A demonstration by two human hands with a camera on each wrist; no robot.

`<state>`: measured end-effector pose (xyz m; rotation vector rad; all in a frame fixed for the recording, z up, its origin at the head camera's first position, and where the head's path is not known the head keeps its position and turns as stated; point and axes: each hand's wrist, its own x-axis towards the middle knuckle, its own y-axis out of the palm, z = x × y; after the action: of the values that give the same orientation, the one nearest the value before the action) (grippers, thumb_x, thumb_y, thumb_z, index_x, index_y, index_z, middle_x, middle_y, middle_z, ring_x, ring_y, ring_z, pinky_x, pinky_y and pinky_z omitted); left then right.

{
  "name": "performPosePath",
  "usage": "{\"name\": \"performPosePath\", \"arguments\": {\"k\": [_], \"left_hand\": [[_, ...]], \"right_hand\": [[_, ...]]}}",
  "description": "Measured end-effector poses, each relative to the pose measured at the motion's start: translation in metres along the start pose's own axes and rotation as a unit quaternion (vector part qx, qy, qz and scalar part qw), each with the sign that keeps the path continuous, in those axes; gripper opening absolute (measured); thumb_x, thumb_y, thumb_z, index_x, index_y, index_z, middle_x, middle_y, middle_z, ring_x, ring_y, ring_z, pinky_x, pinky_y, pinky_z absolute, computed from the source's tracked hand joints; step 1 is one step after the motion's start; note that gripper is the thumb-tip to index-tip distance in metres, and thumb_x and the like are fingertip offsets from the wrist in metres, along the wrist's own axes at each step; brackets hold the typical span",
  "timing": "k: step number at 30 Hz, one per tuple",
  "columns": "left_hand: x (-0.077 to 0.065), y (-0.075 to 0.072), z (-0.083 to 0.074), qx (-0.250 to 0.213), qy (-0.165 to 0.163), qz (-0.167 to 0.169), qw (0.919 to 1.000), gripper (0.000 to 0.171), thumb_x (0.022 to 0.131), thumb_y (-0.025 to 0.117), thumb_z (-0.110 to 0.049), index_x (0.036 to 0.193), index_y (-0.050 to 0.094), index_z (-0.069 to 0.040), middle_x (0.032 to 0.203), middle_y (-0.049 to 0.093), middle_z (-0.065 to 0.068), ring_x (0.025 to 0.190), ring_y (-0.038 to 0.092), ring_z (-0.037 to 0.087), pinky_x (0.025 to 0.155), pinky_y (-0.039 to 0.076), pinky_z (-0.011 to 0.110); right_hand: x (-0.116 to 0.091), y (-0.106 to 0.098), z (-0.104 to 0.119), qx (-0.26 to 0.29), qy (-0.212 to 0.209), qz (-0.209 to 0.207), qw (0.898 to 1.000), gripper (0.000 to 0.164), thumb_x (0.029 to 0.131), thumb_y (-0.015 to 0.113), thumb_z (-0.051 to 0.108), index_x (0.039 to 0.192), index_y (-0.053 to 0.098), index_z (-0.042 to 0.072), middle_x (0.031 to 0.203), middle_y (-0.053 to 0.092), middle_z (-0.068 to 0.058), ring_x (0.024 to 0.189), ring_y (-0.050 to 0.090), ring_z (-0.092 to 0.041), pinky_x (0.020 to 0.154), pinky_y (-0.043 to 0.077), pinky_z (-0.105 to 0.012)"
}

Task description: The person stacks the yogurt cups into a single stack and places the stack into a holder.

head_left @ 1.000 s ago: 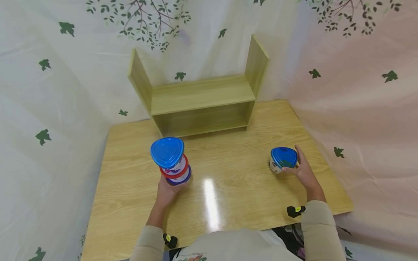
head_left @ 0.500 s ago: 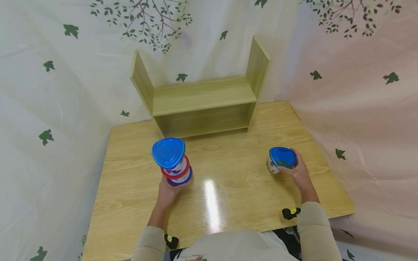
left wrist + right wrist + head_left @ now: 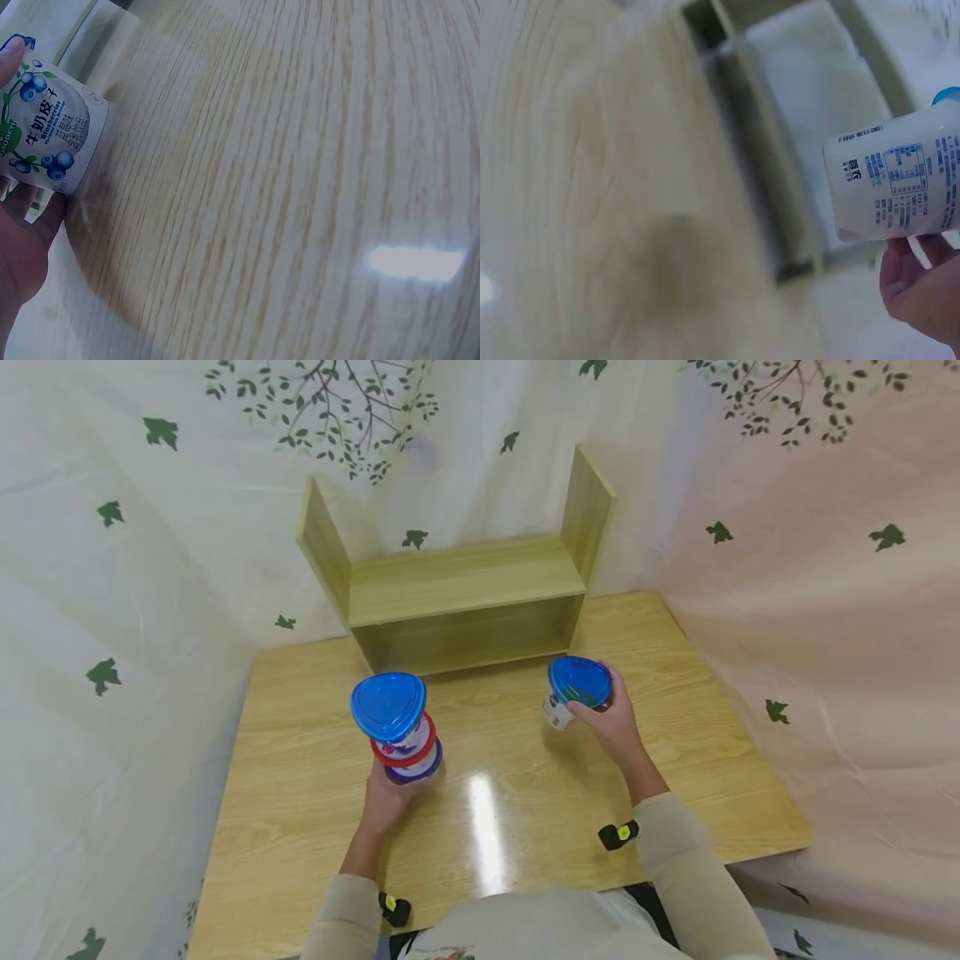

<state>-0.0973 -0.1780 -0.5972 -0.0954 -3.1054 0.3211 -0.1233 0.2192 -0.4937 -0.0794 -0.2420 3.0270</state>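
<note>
Blue-lidded tub is held in the right grip, sitting at roughly that grip's ten o'clock, and from over here it looks clear of the desk. Left grip is wrapped around the bottom tub of a three-high stack, blueberry print showing, and the stack sits toward twelve o'clock from it. Wooden shelf is at twelve past both.
</note>
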Motion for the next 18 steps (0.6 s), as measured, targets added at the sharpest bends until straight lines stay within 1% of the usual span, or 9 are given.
{"name": "performPosePath", "arguments": {"k": [2,5,9,14,18], "left_hand": [[-0.001,0.000,0.000,0.002,-0.001,0.000,1.0000,0.093,0.079,0.089,-0.025,0.151,0.031,-0.030,0.147,0.047,-0.002,0.137,0.043,0.027,0.114,0.032,0.058],[-0.001,0.001,0.000,0.001,-0.005,-0.001,1.0000,0.093,0.079,0.089,-0.025,0.152,0.031,-0.030,0.148,0.046,-0.002,0.138,0.042,0.027,0.115,0.031,0.058],[-0.003,0.001,0.000,-0.011,-0.009,-0.004,0.9999,0.093,0.080,0.088,-0.023,0.153,0.030,-0.031,0.149,0.045,-0.002,0.140,0.040,0.026,0.116,0.030,0.057],[-0.003,0.001,-0.002,-0.015,-0.009,-0.001,0.9998,0.093,0.080,0.088,-0.022,0.153,0.031,-0.029,0.149,0.046,-0.002,0.140,0.040,0.027,0.116,0.029,0.058],[0.001,0.002,-0.003,-0.007,-0.009,-0.001,0.9999,0.094,0.079,0.089,-0.022,0.152,0.031,-0.031,0.148,0.047,-0.003,0.139,0.041,0.027,0.115,0.031,0.058]], "right_hand": [[0.002,0.017,0.017,0.009,-0.014,0.015,1.000,0.091,0.091,0.077,0.022,0.160,0.018,0.018,0.158,0.029,-0.019,0.141,0.034,-0.042,0.109,0.039,-0.059],[0.003,0.043,0.046,0.007,-0.042,0.041,0.998,0.088,0.090,0.078,0.021,0.158,0.022,0.016,0.155,0.033,-0.019,0.137,0.038,-0.043,0.104,0.044,-0.061],[0.003,0.073,0.089,-0.011,-0.083,0.071,0.994,0.089,0.088,0.081,0.022,0.157,0.025,0.018,0.153,0.035,-0.018,0.135,0.041,-0.042,0.100,0.047,-0.060],[0.002,0.103,0.143,-0.013,-0.138,0.097,0.986,0.088,0.086,0.083,0.023,0.155,0.028,0.017,0.151,0.040,-0.012,0.135,0.042,-0.036,0.099,0.050,-0.054],[0.000,0.125,0.178,0.009,-0.171,0.132,0.976,0.084,0.086,0.081,0.017,0.153,0.030,0.016,0.148,0.043,-0.010,0.133,0.045,-0.031,0.096,0.053,-0.049]]}}
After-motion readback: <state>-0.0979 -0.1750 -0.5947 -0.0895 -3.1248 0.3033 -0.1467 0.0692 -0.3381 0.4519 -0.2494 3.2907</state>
